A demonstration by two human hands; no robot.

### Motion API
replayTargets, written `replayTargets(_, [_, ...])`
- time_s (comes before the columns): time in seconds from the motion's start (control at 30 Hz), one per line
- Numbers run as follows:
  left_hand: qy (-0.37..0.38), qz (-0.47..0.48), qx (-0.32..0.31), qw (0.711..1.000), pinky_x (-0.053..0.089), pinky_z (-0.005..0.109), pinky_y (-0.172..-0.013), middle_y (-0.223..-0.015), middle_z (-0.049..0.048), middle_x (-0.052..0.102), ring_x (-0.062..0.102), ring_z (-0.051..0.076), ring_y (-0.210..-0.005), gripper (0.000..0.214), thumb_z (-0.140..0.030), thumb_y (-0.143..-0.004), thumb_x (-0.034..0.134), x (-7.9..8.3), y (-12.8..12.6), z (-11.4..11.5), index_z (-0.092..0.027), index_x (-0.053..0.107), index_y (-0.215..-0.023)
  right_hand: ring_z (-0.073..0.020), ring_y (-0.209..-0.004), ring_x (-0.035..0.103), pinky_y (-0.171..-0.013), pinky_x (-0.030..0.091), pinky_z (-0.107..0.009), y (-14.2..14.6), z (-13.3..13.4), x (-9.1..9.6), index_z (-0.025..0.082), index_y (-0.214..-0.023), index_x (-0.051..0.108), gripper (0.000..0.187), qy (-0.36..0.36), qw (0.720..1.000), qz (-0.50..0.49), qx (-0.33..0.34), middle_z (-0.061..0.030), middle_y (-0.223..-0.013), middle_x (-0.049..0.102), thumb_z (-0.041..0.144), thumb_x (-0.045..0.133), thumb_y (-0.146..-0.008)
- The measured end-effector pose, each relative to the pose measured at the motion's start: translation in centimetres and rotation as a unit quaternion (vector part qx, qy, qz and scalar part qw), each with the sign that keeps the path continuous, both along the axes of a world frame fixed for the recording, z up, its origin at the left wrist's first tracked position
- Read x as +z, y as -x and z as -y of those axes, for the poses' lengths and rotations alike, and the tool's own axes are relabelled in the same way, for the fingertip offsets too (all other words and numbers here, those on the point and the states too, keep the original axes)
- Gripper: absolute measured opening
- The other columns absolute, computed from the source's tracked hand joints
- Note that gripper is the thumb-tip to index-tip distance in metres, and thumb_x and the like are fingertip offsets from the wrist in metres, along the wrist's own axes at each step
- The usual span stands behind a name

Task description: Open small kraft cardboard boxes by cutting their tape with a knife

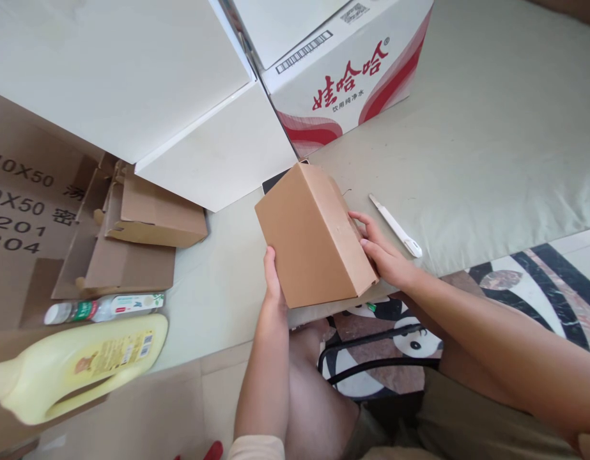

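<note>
A small brown cardboard box (307, 243) is tilted between my two hands at the middle of the view. My left hand (272, 276) grips its left side, with the thumb along the edge and the other fingers hidden behind the box. On the opposite side, my right hand (378, 249) presses its fingers against the narrow face. A white utility knife (395, 225) lies on the pale cloth-covered surface, just right of my right hand. Part of a dark flat object (280, 177) shows behind the box.
White boxes (218, 150) and a white-and-red water carton (342, 89) stand at the back. At left are folded brown cartons (131, 262), a small bottle (105, 308) and a large pale-yellow jug (88, 364). A black metal frame (381, 364) sits below the surface's front edge.
</note>
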State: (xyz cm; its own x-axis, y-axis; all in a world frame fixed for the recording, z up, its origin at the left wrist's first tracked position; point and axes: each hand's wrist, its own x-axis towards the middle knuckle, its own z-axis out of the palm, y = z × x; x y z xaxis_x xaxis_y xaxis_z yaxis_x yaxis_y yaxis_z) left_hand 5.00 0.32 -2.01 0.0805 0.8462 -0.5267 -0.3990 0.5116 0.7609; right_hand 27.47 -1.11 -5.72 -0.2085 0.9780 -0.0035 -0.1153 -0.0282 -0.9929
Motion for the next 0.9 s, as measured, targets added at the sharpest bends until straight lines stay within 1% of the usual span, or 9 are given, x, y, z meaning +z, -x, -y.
replayTargets(0.1, [-0.004, 0.005, 0.0, 1.0, 0.06, 0.05, -0.097, -0.121, 0.0099, 0.077, 0.068, 0.037, -0.123, 0.066, -0.077, -0.081, 0.055, -0.03, 0.04, 0.07, -0.024, 0.073, -0.116, -0.0344, -0.152, 0.032, -0.127, 0.019, -0.065, -0.05, 0.09, 0.06, 0.033, -0.151, 0.031, 0.061, 0.008, 1.0, 0.0, 0.0, -0.0076, -0.159, 0.041, 0.056, 0.046, -0.096])
replayTargets(0.17, [-0.006, 0.004, 0.0, 1.0, 0.06, 0.05, -0.097, -0.122, 0.01, 0.077, 0.068, 0.037, -0.123, 0.067, -0.078, -0.08, 0.056, -0.11, 0.08, 0.12, -0.024, 0.072, -0.117, -0.0342, -0.15, 0.035, -0.127, 0.02, -0.065, -0.09, 0.2, 0.22, 0.033, -0.151, 0.031, 0.061, 0.013, 1.0, 0.004, 0.002, -0.0076, -0.158, 0.042, 0.056, 0.046, -0.097])
replayTargets(0.33, [-0.007, -0.007, 0.009, 1.0, 0.06, 0.05, -0.094, -0.12, 0.0111, 0.077, 0.067, 0.04, -0.124, 0.069, -0.078, -0.079, 0.057, -0.31, 0.12, 0.3, -0.024, 0.072, -0.119, -0.0332, -0.141, 0.045, -0.123, 0.028, -0.062, -0.19, 0.51, 0.63, 0.032, -0.151, 0.032, 0.059, 0.017, 1.0, 0.014, 0.001, -0.0085, -0.154, 0.046, 0.056, 0.044, -0.098])
replayTargets(0.47, [0.003, -0.012, 0.015, 1.0, 0.058, 0.05, -0.099, -0.125, 0.0117, 0.075, 0.065, 0.039, -0.128, 0.073, -0.079, -0.08, 0.054, -0.22, -0.11, 0.71, -0.022, 0.071, -0.123, -0.0321, -0.127, 0.053, -0.117, 0.036, -0.06, -0.37, 0.61, 0.64, 0.032, -0.152, 0.032, 0.061, 0.024, 0.999, 0.03, 0.002, -0.0094, -0.142, 0.054, 0.058, 0.042, -0.098])
replayTargets(0.6, [0.004, -0.001, 0.017, 1.0, 0.057, 0.052, -0.1, -0.126, 0.0128, 0.075, 0.066, 0.039, -0.126, 0.078, -0.08, -0.079, 0.056, -0.15, -0.3, 0.91, -0.02, 0.069, -0.126, -0.0299, -0.115, 0.058, -0.11, 0.042, -0.057, -0.52, 0.43, 0.5, 0.03, -0.153, 0.03, 0.061, 0.02, 0.999, 0.039, 0.006, -0.0101, -0.139, 0.055, 0.058, 0.038, -0.099])
replayTargets(0.77, [0.017, -0.02, 0.009, 1.0, 0.06, 0.048, -0.096, -0.113, 0.0125, 0.079, 0.07, 0.037, -0.118, 0.076, -0.082, -0.076, 0.059, -0.42, 0.08, 0.45, -0.019, 0.073, -0.116, -0.0285, -0.106, 0.061, -0.101, 0.049, -0.052, -0.58, 0.13, 0.05, 0.031, -0.152, 0.03, 0.057, 0.014, 0.998, 0.066, -0.004, -0.0081, -0.12, 0.062, 0.054, 0.036, -0.1])
replayTargets(0.9, [0.018, -0.036, 0.007, 0.999, 0.062, 0.048, -0.09, -0.109, 0.0114, 0.08, 0.074, 0.036, -0.11, 0.074, -0.083, -0.07, 0.064, -0.52, 0.51, 0.66, -0.02, 0.074, -0.109, -0.0283, -0.1, 0.064, -0.095, 0.052, -0.05, -0.59, 0.1, -0.3, 0.03, -0.153, 0.028, 0.058, 0.007, 0.998, 0.069, -0.005, -0.0079, -0.115, 0.063, 0.054, 0.034, -0.101])
